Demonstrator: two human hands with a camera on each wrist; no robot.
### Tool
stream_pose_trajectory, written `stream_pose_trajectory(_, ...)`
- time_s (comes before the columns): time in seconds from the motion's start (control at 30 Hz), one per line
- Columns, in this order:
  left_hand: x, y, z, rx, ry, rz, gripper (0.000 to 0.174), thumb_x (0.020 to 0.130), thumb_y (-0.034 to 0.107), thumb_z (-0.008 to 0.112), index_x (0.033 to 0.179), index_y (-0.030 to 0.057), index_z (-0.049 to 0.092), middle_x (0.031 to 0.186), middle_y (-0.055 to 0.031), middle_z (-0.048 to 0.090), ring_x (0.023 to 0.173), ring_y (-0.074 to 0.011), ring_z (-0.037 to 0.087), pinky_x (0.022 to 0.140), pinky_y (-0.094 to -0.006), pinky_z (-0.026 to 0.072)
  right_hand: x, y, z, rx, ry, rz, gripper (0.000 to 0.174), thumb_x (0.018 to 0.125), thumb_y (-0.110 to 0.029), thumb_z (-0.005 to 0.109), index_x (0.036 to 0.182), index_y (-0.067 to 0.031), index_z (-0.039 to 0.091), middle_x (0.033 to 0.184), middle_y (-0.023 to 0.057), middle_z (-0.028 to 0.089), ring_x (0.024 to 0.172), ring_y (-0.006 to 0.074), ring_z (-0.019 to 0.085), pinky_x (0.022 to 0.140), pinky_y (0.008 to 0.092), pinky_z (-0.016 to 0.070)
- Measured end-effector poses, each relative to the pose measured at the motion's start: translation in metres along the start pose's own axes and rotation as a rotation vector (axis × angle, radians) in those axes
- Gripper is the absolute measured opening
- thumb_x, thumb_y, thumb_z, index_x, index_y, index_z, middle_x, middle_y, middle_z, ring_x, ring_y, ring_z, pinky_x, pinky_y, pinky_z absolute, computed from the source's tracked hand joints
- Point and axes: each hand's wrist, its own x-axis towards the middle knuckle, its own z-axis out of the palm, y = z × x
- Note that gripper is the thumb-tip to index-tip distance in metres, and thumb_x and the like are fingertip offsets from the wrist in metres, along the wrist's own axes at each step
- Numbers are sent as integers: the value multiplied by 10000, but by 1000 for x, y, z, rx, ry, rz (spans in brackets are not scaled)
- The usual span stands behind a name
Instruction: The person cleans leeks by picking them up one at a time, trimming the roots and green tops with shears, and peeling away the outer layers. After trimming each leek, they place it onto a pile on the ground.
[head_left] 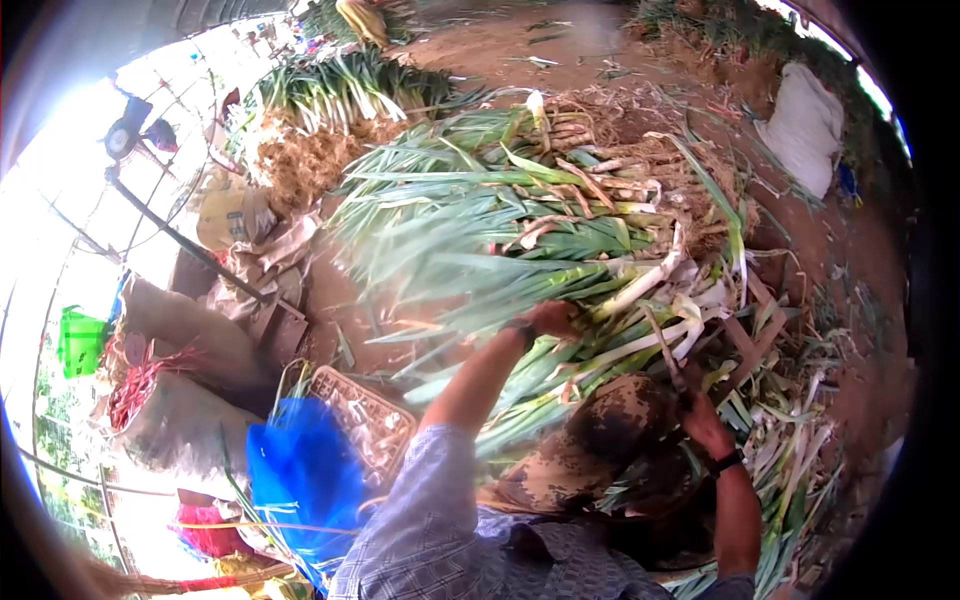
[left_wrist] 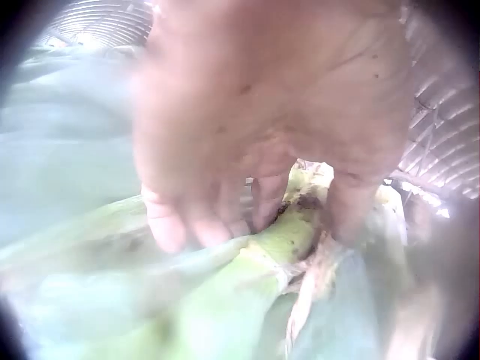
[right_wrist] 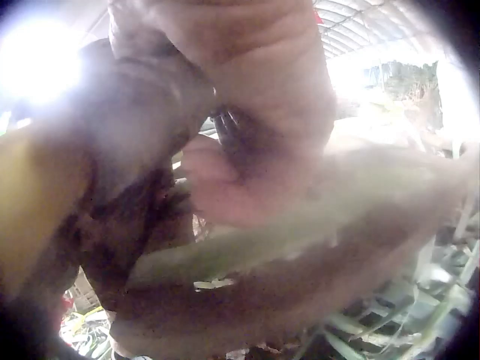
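Observation:
My left hand (head_left: 550, 320) bends its fingers over a thick green onion stalk (left_wrist: 289, 236), gripping it between thumb and fingers in the left wrist view. That stalk lies at the near side of a large heap of green onions (head_left: 600, 215), leaves to the left and roots to the right. To the right, my right hand (head_left: 708, 428) grips the dark handle of a long, narrow brown knife-like tool (head_left: 662, 345), whose tip points up toward the stalks. Blur in the right wrist view hides the tool's exact kind; curled fingers (right_wrist: 247, 180) show there. A camouflage-clad knee (head_left: 610, 415) is between the hands.
Loose onions and trimmings (head_left: 800, 450) lie at the right by a wooden frame (head_left: 755, 345). On the left are a blue plastic bag (head_left: 305, 475), a brown crate (head_left: 365, 420) and pale sacks (head_left: 185, 425). Bundled onions (head_left: 340, 95) and a white sack (head_left: 803, 128) lie farther back.

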Motion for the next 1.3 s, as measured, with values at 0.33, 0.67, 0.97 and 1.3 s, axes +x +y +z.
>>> stream_pose_trajectory(0.33, -27, 14, -47, -937, 106, 238, 296, 829, 209, 765, 1034, 23, 661, 911, -67, 679, 810, -153, 616, 744, -341, 512, -1, 65, 35, 5, 113, -111, 520, 838, -132, 665, 1325, -5, 532, 1078, 237, 680, 988, 366, 669, 853, 425, 521)
stream_pose_trajectory(0.67, 4, 103, -102, -931, 158, 134, 343, 825, 141, 723, 1124, -9, 645, 910, -24, 648, 800, -115, 590, 700, -287, 490, 12, 18, 17, -329, 321, -84, 478, 849, -256, 653, 1210, 36, 538, 795, 256, 649, 755, 458, 633, 644, 504, 499)
stream_pose_trajectory(0.97, 22, 158, -116, -1181, 117, 65, 276, 920, 159, 618, 1143, -2, 647, 949, -47, 665, 791, -134, 629, 690, -268, 519, -15, -46, -9, -316, 217, -45, 275, 758, -206, 677, 882, 31, 614, 729, 269, 639, 715, 474, 640, 650, 532, 508)
stream_pose_trajectory(1.3, 59, 145, -96, -1067, 192, 137, 266, 935, 164, 597, 1126, -14, 645, 908, -71, 681, 727, -154, 650, 655, -288, 539, -29, -59, -19, -174, 329, 58, 398, 824, -259, 679, 969, 109, 629, 927, 297, 604, 919, 434, 621, 743, 480, 520)
